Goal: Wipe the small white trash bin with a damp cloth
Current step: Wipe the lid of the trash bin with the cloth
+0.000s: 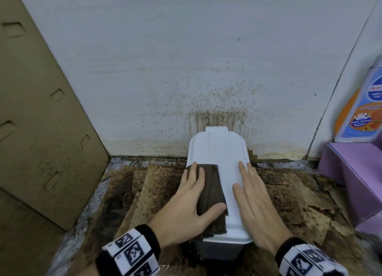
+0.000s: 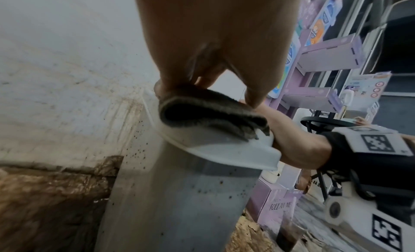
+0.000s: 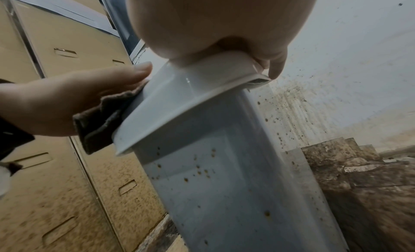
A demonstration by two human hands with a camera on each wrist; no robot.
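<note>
The small white trash bin (image 1: 219,158) stands on the floor against a stained wall, lid closed. Brown specks dot its body (image 2: 179,193) (image 3: 213,167). A folded dark brown cloth (image 1: 210,184) (image 2: 209,112) (image 3: 98,121) lies on the left half of the lid. My left hand (image 1: 190,195) (image 2: 213,42) (image 3: 67,99) presses flat on the cloth, fingers straight and thumb laid across its near part. My right hand (image 1: 254,197) (image 3: 224,25) (image 2: 298,145) rests flat on the lid's right half, with its little finger at the lid's edge.
A tall cardboard box (image 1: 41,110) leans in at the left. A purple box (image 1: 351,176) with a white soap bottle (image 1: 363,106) on it stands at the right. Stained cardboard pieces (image 1: 144,193) cover the floor round the bin. The splattered wall (image 1: 206,69) is right behind.
</note>
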